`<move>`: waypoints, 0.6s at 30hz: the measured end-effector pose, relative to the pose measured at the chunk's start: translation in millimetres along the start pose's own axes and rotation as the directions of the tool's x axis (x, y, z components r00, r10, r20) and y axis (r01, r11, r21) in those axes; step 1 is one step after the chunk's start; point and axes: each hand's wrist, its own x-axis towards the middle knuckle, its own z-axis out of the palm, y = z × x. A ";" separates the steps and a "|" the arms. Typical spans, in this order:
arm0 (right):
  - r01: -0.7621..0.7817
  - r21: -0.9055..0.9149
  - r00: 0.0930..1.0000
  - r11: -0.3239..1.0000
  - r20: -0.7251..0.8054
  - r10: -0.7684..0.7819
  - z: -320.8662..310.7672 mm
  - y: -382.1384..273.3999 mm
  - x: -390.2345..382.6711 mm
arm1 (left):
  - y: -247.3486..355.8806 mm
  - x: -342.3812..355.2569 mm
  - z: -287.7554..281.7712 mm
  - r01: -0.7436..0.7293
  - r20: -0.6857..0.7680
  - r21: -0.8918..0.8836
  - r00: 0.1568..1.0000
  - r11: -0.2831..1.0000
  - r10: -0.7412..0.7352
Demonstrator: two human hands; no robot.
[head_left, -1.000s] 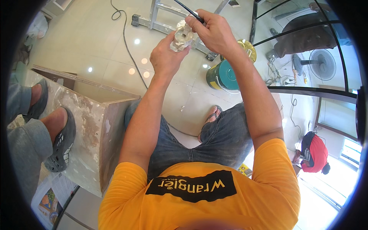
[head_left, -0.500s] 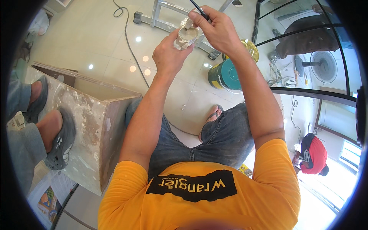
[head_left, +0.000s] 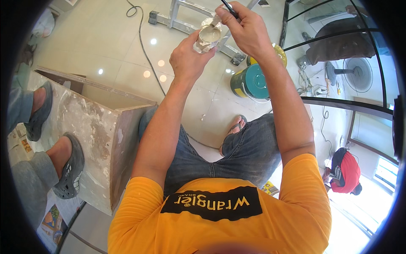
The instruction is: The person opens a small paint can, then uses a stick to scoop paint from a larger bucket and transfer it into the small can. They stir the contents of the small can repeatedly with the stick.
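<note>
My left hand (head_left: 189,57) is raised in front of me and grips a small crumpled container (head_left: 209,34) filled with pale grey paste. My right hand (head_left: 246,26) is just to its right, closed on a thin dark-handled tool (head_left: 227,7) whose light-coloured end dips into the paste. Both forearms reach up from my orange shirt. My knees in blue jeans and one sandalled foot (head_left: 235,128) show below the hands.
A paste-smeared wooden box (head_left: 91,127) stands at my left, with another person's feet in grey clogs (head_left: 69,167) on it. Paint cans, one green-lidded (head_left: 249,82), sit ahead beside an aluminium ladder (head_left: 182,21). A cable (head_left: 144,51) crosses the tiled floor. A black railing, a fan (head_left: 359,74) and a person in red (head_left: 344,171) are at right.
Both hands have stayed raised together; the tool's end has shifted slightly in the paste container. The view has drifted a little.
</note>
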 end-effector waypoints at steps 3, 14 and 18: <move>0.044 -0.179 0.999 0.983 0.005 -0.044 -4.0 -0.1 0.1 | 0.9 0.5 -0.8 0.013 0.012 0.007 1.000 1.000 -0.013; 0.073 -0.136 0.995 0.988 -0.050 -0.081 -6.0 3.6 0.9 | 3.4 -0.1 -1.3 0.012 0.010 0.009 1.000 1.000 -0.012; 0.036 -0.071 0.996 0.997 0.079 -0.031 -7.3 1.3 0.0 | 4.5 -1.4 -0.2 0.050 0.034 -0.050 0.998 0.998 -0.048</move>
